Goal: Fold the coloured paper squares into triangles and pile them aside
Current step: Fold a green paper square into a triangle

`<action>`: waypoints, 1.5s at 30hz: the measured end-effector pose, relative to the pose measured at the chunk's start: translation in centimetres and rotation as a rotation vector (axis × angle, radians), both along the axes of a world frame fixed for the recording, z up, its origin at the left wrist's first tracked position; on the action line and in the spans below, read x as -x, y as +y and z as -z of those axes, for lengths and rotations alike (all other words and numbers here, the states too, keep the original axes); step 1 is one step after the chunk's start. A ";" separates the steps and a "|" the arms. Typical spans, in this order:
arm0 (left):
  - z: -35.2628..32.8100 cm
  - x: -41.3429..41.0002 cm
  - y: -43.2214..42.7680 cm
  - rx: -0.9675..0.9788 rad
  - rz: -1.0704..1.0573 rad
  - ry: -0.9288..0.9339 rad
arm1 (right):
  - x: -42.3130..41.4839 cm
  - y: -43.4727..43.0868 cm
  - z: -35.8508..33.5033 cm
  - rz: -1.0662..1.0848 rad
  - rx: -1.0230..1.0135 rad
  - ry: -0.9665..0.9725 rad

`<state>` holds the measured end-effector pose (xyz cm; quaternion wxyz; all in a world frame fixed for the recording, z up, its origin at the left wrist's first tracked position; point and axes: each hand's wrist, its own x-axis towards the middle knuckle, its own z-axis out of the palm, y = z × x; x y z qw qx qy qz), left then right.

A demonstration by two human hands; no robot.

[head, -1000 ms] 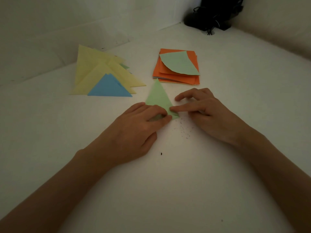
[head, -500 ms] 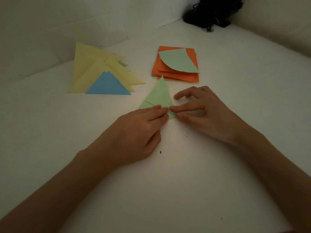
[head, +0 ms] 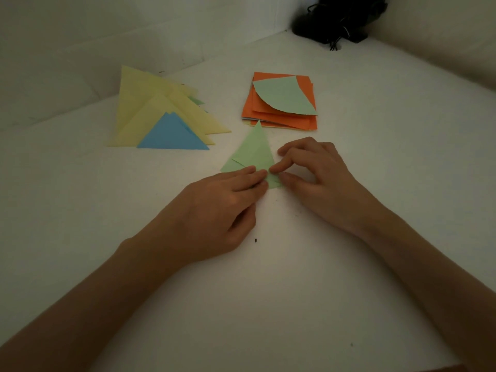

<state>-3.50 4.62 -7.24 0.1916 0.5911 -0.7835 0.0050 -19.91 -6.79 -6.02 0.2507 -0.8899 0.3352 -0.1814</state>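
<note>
A light green paper [head: 253, 154], folded into a narrow triangle, lies flat in the middle of the white table, apex pointing away. My left hand [head: 222, 208] presses its straight fingers on the paper's near edge. My right hand [head: 316, 178] pinches the near right corner between index finger and thumb, the other fingers curled above. To the back left lies a pile of folded triangles: several yellow ones [head: 139, 116] with a blue one [head: 171, 135] on top. Behind the green paper sits a stack of orange squares [head: 304, 87] topped by a curled green sheet [head: 284, 99].
White walls [head: 67, 49] close in the table on the left and back right. A black object with cables [head: 338, 20] sits in the far corner. Small dark specks dot the table [head: 268, 304] near my hands.
My left fingers have drawn back toward me, uncovering the green paper's left corner and a small folded flap. My right thumb has come in under the index finger at the right corner.
</note>
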 end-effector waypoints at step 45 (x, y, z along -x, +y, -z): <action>0.0 -2.0 -1.1 0.034 -0.164 0.372 | 0.7 -0.2 0.3 -0.276 0.350 -0.095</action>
